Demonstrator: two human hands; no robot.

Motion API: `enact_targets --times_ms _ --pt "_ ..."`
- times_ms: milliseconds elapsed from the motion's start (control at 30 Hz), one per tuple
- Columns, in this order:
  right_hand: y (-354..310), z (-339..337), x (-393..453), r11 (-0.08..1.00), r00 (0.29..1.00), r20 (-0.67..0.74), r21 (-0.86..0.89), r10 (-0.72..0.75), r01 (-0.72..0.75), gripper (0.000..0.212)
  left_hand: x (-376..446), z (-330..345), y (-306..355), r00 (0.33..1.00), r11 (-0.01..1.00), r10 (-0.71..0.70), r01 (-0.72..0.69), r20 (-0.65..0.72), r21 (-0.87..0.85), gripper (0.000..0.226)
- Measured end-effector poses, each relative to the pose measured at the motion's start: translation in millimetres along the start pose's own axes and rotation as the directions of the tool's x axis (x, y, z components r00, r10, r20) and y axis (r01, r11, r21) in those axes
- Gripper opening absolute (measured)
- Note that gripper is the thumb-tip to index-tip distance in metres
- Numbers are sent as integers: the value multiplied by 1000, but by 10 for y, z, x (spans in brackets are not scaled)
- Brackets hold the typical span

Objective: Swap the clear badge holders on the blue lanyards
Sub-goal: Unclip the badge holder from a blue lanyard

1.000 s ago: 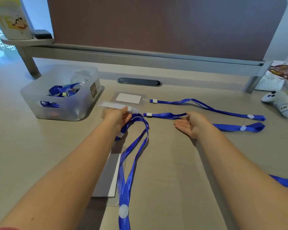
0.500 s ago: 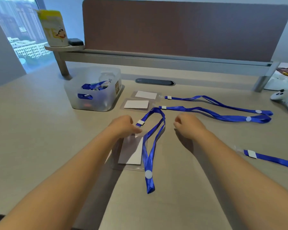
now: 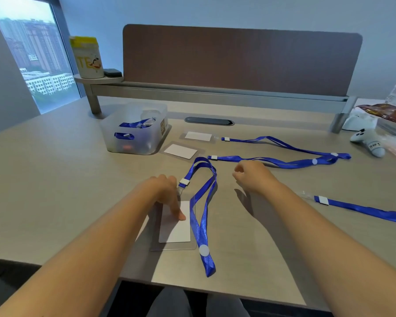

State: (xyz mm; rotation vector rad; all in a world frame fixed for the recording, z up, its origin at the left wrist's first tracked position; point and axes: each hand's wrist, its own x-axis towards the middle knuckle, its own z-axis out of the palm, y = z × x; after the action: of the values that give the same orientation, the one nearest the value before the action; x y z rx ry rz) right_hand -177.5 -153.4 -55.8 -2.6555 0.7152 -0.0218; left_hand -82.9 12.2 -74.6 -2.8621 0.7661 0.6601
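**L hand on near holder, clip end faces away**

L hand (image 3: 166,191) rests on near holder (image 3: 173,225), finger pressed flat on the card inside; not gripping, fingers mostly straight. R hand (image 3: 249,177) hovers just above desk (image 3: 55,179), fingers loosely curled, holding nothing.

Near holder lies flat close to desk's front edge, long axis running front-to-back. Its clip (image 3: 183,182) sits at the far end, just beside L knuckles, joined to near lanyard (image 3: 204,202), which loops away then comes back along the holder's R side.

Key relation: clip is between the hands, nearer L; R has clear reach from the right. Prob next = L pins holder, R works clip off.

2 more holders (image 3: 181,151) w/ cards lie further back near bin (image 3: 135,133), beside ends of 2 lanyards (image 3: 272,160). Another lanyard (image 3: 364,210) at far R, no holder on it.
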Motion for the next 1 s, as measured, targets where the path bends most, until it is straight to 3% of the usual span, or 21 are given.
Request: enact_targets --times_ms 167,333,500,633,700,867,1000 --pt "-107 -9 -25 998 999 -12 55 -35 36 31 -81 -61 -28 1000 989 21 -20 5 -144 80" --pt "-184 -9 20 986 996 -57 148 -62 70 35 -206 -346 -127 963 910 142 -218 -228 -351 40" --pt "-331 -60 30 936 953 -171 210 -250 284 55 -265 -548 -96 841 895 198 -365 -503 -258 26" --pt "-513 -104 14 922 929 -143 146 -340 360 65 -348 -655 -2 786 896 255 -411 -562 -169 27" --pt "-557 -116 11 925 934 -118 142 -336 351 60 -388 -673 29 770 893 287 -431 -570 -132 27" --pt "-554 -154 -38 884 918 -108 249 -381 396 22 -442 -676 14 756 891 277 -433 -593 -137 28" --pt "-581 -201 -76 863 921 -159 322 -355 389 20 -462 -668 12 731 888 222 -425 -646 -175 28"
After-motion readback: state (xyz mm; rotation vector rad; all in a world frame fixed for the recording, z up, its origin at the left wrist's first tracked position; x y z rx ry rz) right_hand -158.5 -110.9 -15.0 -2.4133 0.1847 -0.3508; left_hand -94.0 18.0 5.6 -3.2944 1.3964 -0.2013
